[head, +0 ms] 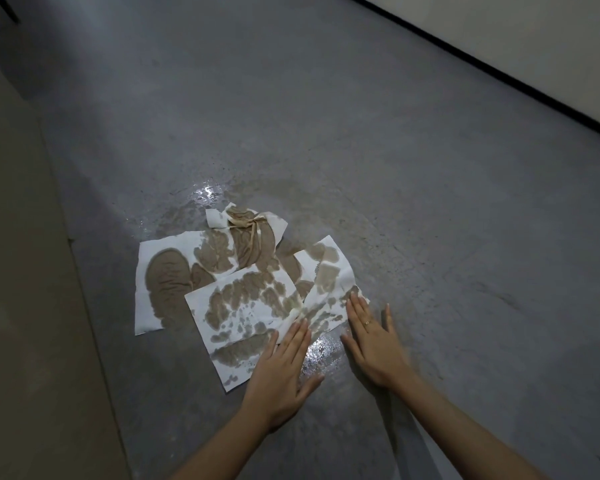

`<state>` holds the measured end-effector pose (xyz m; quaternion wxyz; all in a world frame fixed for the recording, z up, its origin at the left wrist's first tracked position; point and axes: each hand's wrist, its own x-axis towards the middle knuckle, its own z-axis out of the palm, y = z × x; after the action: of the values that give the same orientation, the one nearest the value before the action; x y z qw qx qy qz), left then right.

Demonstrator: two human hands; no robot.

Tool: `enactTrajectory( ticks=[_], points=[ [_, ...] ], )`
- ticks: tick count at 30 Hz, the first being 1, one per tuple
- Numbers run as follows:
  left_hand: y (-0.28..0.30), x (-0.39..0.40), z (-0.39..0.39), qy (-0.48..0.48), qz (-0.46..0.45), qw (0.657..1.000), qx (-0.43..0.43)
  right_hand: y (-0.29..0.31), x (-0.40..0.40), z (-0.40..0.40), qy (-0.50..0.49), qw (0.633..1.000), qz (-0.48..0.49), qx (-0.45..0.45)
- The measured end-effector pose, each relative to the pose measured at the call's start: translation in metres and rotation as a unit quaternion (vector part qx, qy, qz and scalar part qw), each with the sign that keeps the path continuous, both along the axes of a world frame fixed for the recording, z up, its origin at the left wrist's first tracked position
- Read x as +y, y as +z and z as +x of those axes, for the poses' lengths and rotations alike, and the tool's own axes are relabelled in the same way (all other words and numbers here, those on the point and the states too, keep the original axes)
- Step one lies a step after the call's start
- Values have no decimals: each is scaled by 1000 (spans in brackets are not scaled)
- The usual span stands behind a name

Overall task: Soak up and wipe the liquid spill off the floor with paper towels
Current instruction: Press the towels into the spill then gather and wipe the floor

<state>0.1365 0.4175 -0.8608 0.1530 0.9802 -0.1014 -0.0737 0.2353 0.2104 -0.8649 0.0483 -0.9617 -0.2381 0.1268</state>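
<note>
- The paper towels [243,299] are lying overlapped on the grey floor [395,168], several sheets blotched brown with soaked liquid; a crumpled sheet [253,230] is sitting at the far edge of the pile.
- The left hand [281,372] is lying flat with straight fingers, pressing the near corner of the pile and gripping nothing.
- The right hand [371,337] is also spread flat, fingertips pressing the right-hand sheet and palm on the floor just beside the pile; a ring [367,322] is showing on one finger.
- A wet patch [321,355] is glistening between the two hands at the near edge of the pile; another wet patch [205,195] is shining just beyond the pile's far edge.
- Risk, as a judgement: the sheets are looking close to saturated, so pushing them may be smearing liquid outward rather than lifting it; wet paper is likely to tear under a dragging palm; the uncovered patches may be getting missed.
</note>
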Motion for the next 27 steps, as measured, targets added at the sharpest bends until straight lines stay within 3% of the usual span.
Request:
enactTrajectory(
  ticks=[12,17,24,27],
  points=[
    [5,21,-18,-56,-50,997,7,6,7,-46,-20,1000,3,17],
    [5,34,-17,-68,-17,997,-23,5,13,-61,-36,999,16,19],
    [12,36,-22,-39,10,996,-77,12,26,-64,-81,995,8,-53],
    [19,25,-20,-42,30,996,-76,17,33,-54,-29,998,26,-48]
  ],
)
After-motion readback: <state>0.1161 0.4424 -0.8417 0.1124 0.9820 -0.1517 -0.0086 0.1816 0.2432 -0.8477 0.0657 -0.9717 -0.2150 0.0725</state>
